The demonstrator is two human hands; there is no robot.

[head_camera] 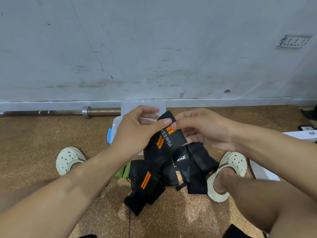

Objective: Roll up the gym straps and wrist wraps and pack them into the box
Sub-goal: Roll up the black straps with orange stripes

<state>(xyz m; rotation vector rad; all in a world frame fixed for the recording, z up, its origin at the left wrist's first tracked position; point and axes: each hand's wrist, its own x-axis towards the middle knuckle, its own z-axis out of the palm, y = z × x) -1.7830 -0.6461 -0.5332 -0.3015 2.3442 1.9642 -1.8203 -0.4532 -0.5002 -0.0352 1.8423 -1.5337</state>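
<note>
Black w/ orange stripes, the wrist wrap was held up over the pile of straps, its top end pinched by both hands: left hand w/ thumb and forefinger closed on the upper edge, right hand w/ fingertips meeting it on the same edge, other fingers of both loosely curled. Rest of that wrap hung down and trailed onto the floor, still flat, no roll started as far as I could tell. Beside it in the pile lay black gym straps, one w/ a white logo, plus a green piece poking out on the pile's left side; all loose and unrolled. Clear plastic box w/ a blue latch sat just beyond the pile, toward the wall, mostly hidden behind the hands; couldn't tell if anything was in it yet. Pale clogs flanked the pile on either side, a barbell lay along the wall beyond the box. Judging progress: very early, approx. nothing packed that showed. Left to do: roll this wrap, roll every other strap in the pile, put all into the box.
</note>
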